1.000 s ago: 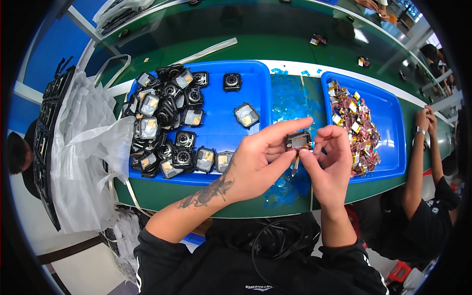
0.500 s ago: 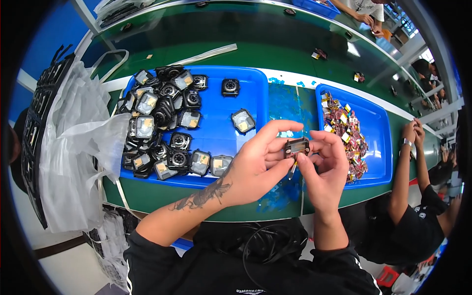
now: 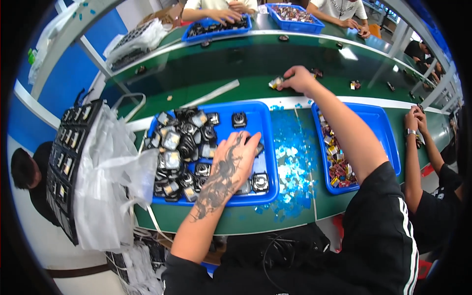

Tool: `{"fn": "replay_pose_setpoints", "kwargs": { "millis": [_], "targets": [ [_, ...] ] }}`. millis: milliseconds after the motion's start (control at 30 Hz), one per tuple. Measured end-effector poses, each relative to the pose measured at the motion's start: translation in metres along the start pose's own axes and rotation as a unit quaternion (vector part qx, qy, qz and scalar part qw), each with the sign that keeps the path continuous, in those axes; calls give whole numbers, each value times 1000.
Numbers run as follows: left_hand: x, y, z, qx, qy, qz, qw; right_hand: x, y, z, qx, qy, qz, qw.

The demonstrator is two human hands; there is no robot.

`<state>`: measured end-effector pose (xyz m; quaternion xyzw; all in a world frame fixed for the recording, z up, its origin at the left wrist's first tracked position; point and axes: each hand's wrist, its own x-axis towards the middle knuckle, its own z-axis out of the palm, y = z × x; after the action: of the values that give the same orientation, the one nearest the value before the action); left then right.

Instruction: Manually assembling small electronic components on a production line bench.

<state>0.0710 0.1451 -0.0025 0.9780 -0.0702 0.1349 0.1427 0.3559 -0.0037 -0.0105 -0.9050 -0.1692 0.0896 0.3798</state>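
My left hand [image 3: 233, 157] reaches palm down into the left blue tray [image 3: 273, 187], fingers apart and bent downward. Beside its thumb, a watch case [image 3: 260, 148] shows partly; what lies under the palm is hidden. Piled to its left are several black watch cases [image 3: 172, 140], some with clear backs. My right hand [image 3: 299, 81] stretches over the green belt [image 3: 206, 69], thumb and fingers closed on a small yellow-and-silver electronic part [image 3: 276, 82]. Another watch case [image 3: 259, 182] lies in the tray's near right corner.
Right of centre, a second blue tray [image 3: 388, 132] holds small electronic parts [image 3: 339, 162]. Blue film scraps [image 3: 293, 172] litter the table between trays. A white strip [image 3: 211, 93] lies on the belt. Plastic-wrapped racks [image 3: 105, 191] stand left. Co-workers' hands [image 3: 416, 120] work at right and opposite.
My hands have separated from the piece they held together. The left went down into the left tray; the right reached forward over the belt. The view has tilted up.
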Motion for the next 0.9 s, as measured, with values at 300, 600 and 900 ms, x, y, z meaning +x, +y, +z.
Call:
{"fn": "replay_pose_setpoints", "kwargs": {
  "millis": [300, 600, 900],
  "targets": [
    [5, 15, -12, -183, 78, -35, 979, -46, 17, -84, -128, 58, -145, 979],
    [10, 32, -19, -737, -15, -201, 646, -168, 16, -121, -209, -62, -67, 974],
    [3, 42, -18, -710, -51, -196, 674, -188, 27, -113, -100, 106, -125, 981]
  ]
}}
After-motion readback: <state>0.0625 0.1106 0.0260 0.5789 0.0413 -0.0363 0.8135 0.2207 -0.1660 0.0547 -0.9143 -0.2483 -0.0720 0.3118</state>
